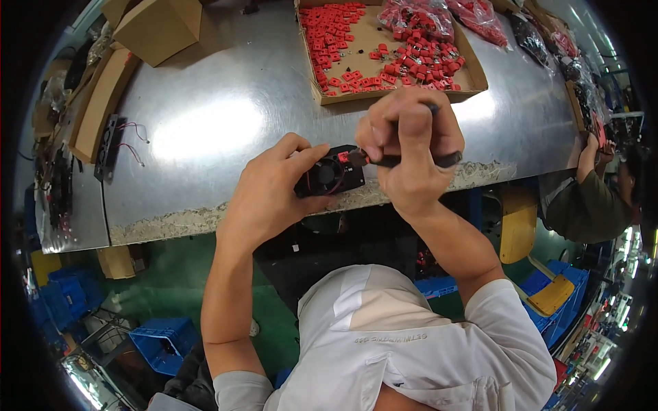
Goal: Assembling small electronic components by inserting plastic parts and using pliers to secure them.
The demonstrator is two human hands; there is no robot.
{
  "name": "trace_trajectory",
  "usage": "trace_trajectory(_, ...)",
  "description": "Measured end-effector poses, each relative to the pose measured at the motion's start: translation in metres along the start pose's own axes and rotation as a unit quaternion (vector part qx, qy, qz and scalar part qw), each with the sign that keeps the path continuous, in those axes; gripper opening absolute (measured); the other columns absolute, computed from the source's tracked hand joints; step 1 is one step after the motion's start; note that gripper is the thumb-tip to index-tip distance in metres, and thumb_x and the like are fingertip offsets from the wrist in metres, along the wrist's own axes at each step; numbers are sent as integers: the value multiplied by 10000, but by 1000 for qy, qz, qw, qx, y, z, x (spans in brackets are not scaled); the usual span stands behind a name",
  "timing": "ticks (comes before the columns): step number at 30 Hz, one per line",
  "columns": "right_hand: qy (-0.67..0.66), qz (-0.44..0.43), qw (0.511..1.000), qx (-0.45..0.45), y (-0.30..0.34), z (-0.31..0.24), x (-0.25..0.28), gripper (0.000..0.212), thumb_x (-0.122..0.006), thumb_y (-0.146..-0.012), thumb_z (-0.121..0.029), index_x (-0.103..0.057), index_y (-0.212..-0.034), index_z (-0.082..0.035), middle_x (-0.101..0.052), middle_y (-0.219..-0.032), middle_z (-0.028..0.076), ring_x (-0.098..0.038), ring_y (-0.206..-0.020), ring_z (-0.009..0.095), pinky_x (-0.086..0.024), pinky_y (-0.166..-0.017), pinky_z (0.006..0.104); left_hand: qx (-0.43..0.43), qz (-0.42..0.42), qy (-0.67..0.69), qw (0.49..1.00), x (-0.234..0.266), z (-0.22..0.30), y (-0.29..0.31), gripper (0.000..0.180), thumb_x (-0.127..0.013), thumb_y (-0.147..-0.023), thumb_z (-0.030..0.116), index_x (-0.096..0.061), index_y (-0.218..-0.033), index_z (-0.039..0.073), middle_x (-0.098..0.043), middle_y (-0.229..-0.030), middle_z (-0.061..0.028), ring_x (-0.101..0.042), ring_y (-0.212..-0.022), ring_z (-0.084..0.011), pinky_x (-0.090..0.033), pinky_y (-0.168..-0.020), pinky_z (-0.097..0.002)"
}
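My left hand [266, 183] is closed round the left side of a black fan unit [355, 179], thumb and fingers on its edges. The unit lies at the near edge of the metal table, its round fan facing up and a thin red wire across it. A small red part [343, 157] sits on the unit, right of the fan. In my right hand [417, 154] are pliers [449, 160] with dark handles, the fist wrapped round them. The jaws touch or nearly touch the red part; whether they grip it I cannot tell.
Beyond my hands stands a shallow cardboard tray [384, 96] of red parts and plastic bags. An open carton [161, 31] and a long black piece with wires [107, 147] are at left. Another person's arm [586, 161] reaches onto the table at right, near a yellow chair [517, 222].
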State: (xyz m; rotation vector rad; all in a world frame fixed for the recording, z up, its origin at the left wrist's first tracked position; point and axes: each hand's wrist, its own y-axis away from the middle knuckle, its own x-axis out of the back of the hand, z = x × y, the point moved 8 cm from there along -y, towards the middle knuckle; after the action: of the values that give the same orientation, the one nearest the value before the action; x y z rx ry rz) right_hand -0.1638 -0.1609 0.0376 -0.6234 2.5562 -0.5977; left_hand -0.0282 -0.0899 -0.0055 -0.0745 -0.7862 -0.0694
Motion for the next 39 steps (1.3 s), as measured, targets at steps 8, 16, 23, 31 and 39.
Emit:
trace_trajectory(8, -19, -398, 917, 29, -20, 0, -46, 372, -714, -950, -316, -653, -810, 23, -607, -676, 122, -600, -550, 268, -508, -514, 372, -152, -168, -5, 974, 8, -20, -45, 609, -855, -643, 231, -674, -1192, 37, -635, -1079, -110, -628, -981, -351, -504, -816, -438)
trace_trajectory(16, -140, -519, 843, 15, -19, 5, -71, 334, -702, -962, -253, -655, -847, 58, -616, -715, 125, -600, -546, 277, -486, -491, 359, -215, -274, -8, 938, 6, -15, -71, 574, -833, -659, 225, -688, -1185, 46, -647, -1105, -102, -631, -1029, -336, -505, -843, -434)
trace_trajectory(23, -18, -480, 874, -72, -50, 16, -65, 311, -841, -825, -225, -671, -942, 8, -635, -774, 46, -633, -673, 181, -483, -599, 305, -103, -242, 99, 960, 14, -23, -75, 452, -814, -696, 180, -693, -1112, 54, -660, -1116, -122, -632, -1044, -342, -507, -885, -430)
trace_trajectory(31, -162, -106, 981, -4, -4, -41, 24, 486, -565, -992, -512, -519, -1097, -40, -531, -817, 94, -556, -655, 189, -461, -588, 329, -100, -121, -40, 987, 6, -12, -55, 680, -886, -672, 256, -652, -1297, 128, -629, -1102, -115, -635, -998, -326, -521, -872, -399)
trace_trajectory(39, -137, 3, 990, -9, 23, -31, 55, 608, -435, -959, -703, -543, -1135, -132, -496, -840, 55, -491, -677, 182, -413, -626, 344, -18, -55, -58, 997, 0, -1, -26, 662, -881, -690, 280, -656, -1296, 136, -624, -1054, -101, -633, -896, -307, -522, -811, -409)
